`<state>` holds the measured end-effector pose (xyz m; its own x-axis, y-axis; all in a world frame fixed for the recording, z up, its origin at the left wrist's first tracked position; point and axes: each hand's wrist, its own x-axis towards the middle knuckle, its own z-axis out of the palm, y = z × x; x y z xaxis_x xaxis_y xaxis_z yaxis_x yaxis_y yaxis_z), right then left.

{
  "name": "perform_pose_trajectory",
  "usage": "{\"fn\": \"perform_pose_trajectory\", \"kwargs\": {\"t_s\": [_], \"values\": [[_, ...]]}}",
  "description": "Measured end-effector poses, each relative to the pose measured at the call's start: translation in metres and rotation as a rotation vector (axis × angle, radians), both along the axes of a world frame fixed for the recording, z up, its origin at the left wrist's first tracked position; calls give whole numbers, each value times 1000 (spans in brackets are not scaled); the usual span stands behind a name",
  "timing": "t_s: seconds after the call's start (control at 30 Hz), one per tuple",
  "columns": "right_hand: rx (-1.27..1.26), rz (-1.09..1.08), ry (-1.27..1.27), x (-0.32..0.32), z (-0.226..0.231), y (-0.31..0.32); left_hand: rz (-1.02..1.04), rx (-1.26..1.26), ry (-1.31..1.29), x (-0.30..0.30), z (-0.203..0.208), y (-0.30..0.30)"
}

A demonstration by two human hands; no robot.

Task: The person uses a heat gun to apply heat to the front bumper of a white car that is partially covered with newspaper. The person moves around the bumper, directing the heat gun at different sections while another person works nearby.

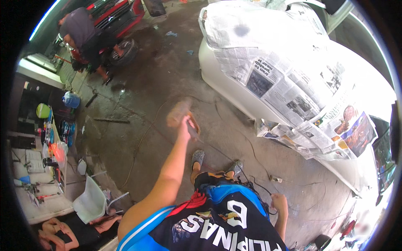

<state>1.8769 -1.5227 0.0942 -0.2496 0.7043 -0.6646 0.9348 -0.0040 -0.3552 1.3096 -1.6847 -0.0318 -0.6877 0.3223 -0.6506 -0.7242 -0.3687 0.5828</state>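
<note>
My left hand point(185, 126) is stretched out ahead of me, closed around a corded tool point(178, 113). The tool is smeared by motion; it looks tan and orange, with a grey end below my fingers, and its exact kind cannot be made out. From its grey end a dark cord point(217, 150) runs down to the right. Low on my right side, my right hand point(279, 201) is closed on a black cable point(264, 189), which loops near my hip. A white car body point(228, 92), largely covered in newspaper sheets point(289, 90), stands to the right, apart from both hands.
Cords point(138, 154) trail over the concrete floor. A person point(86, 37) bends by a wheel point(125, 52) and red car point(121, 19) at far left. Shelves point(60, 163), a white chair point(90, 201) and another person point(69, 234) line the left. A dark bar point(111, 120) lies nearby.
</note>
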Motion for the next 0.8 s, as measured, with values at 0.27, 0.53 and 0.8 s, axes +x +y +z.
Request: {"fn": "perform_pose_trajectory", "kwargs": {"t_s": [0.27, 0.53, 0.8], "values": [[-162, -487, 161, 9, -75, -40, -480, -248, 314, 38, 24, 2], [-214, -721, 166, 4, -83, -89, -1188, -89, 584, 119, 57, -5], [-186, -662, 269, -35, -69, -122, -474, -198, 524, -24, 79, -37]]}}
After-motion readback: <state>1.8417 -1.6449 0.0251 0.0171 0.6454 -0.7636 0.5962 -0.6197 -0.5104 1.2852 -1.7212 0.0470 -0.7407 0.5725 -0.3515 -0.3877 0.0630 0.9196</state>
